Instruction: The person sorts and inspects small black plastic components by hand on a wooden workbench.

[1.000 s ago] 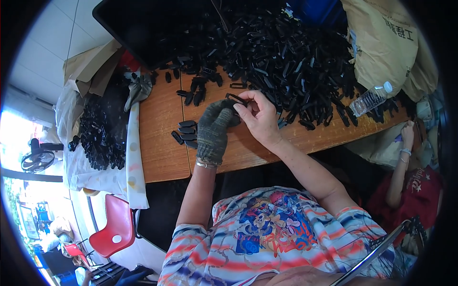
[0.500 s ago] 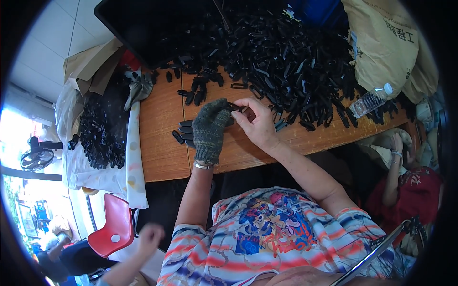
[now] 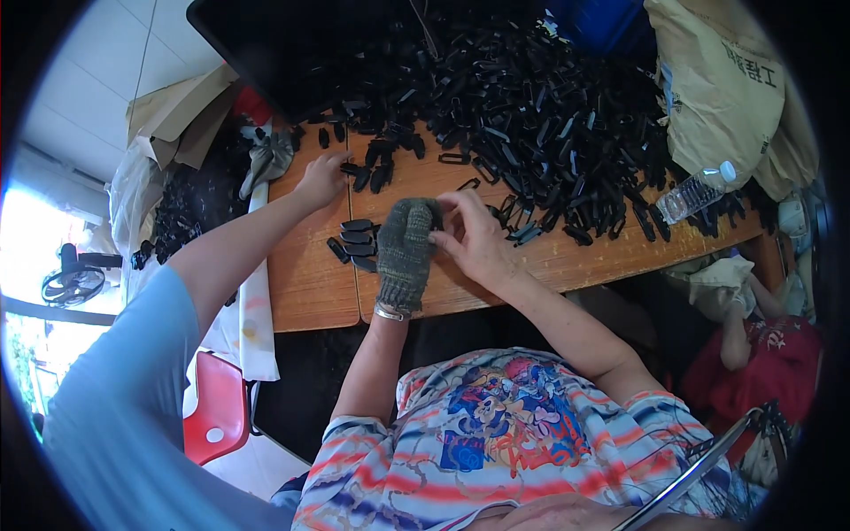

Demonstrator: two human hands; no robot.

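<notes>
My left hand (image 3: 408,248), in a dark grey-green knitted glove, is closed above the near part of the table. The bare fingers of my right hand (image 3: 478,239) are pinched against its fingertips. A small black plastic piece (image 3: 436,215) sits between the two hands, mostly hidden by glove and fingers. Just beyond my right fingertips shows a slim black frame-shaped piece (image 3: 469,184); whether I touch it, I cannot tell. Several smooth black pieces (image 3: 358,238) lie left of my glove, side by side. Beyond them is a small cluster of black pieces (image 3: 379,168).
A co-worker's arm (image 3: 252,232) reaches in from the left, its hand at the small cluster. A large heap of black parts (image 3: 549,124) covers the far table (image 3: 305,292). A plastic bottle (image 3: 695,195) and paper sack (image 3: 722,97) are at right; a red chair (image 3: 215,411) stands lower left.
A co-worker's hand has come from the lower left to the small cluster on the table. My two hands stay together, slightly lower, the glove now covering more of the black piece.
</notes>
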